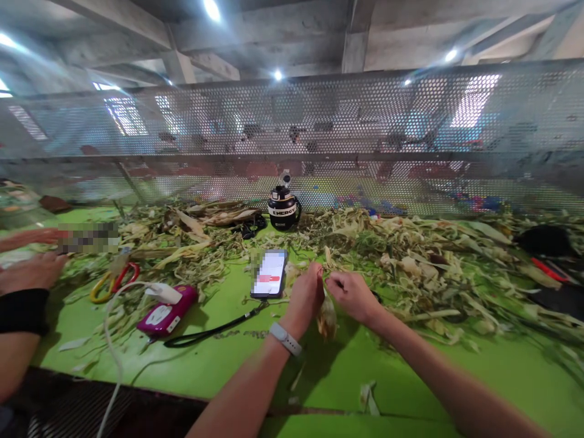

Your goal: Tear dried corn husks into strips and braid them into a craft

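My left hand (308, 295), with a pale band on its wrist, is closed around a bundle of pale, dry corn husk (326, 319). The bundle's lower end hangs below the fingers, and thin strands stick up between the hands. Close beside it on the right, my right hand (349, 293) is closed with its fingers curled together. Whatever lies in those fingers is hidden or too small to name. A lit phone (270, 274) lies just left of my left hand on the green tabletop (365, 371).
Husk scraps (410, 267) pile along the back and right. A black jug (283, 210) stands before a perforated metal screen (347, 128). Left are a purple power socket (166, 313) with a white cable, red-and-yellow-handled scissors (114, 286), and another person's hands (34, 271).
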`<action>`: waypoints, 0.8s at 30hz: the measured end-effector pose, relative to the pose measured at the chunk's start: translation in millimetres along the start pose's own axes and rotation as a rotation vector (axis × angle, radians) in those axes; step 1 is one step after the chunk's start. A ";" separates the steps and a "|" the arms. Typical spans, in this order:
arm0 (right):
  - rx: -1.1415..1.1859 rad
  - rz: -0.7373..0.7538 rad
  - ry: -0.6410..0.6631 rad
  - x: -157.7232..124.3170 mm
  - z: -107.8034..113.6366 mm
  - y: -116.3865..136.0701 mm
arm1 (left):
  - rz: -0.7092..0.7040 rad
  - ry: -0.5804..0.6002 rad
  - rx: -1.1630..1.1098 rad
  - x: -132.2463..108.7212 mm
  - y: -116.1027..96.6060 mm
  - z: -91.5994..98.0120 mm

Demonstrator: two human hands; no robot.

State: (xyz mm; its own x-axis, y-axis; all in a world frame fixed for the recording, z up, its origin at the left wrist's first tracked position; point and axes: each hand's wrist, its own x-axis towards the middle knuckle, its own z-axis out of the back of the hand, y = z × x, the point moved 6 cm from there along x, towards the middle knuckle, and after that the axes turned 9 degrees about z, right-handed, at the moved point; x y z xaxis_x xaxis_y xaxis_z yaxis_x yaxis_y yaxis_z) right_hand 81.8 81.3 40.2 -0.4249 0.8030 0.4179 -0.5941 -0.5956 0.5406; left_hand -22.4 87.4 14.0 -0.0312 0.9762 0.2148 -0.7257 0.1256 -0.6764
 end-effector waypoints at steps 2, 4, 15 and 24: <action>-0.013 0.026 0.008 -0.6 0.2 1.6 | 0.000 0.001 0.020 -0.1 -1.0 0.9; -0.030 0.041 0.032 -1.3 0.4 2.4 | 0.006 0.001 0.040 0.4 -0.9 0.9; -0.155 0.145 0.095 -7.2 3.2 5.5 | -0.008 0.053 0.211 2.9 -0.8 -0.1; -0.228 0.180 0.118 -11.9 35.9 2.5 | -0.071 0.185 0.351 2.4 -2.5 -6.0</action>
State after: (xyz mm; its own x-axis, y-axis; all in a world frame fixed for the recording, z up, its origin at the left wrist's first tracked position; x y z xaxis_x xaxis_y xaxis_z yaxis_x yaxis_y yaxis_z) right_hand 109.9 69.6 62.8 -0.6060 0.6893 0.3971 -0.6342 -0.7199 0.2819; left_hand -16.5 90.4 11.9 0.1290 0.9866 0.1001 -0.9133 0.1576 -0.3756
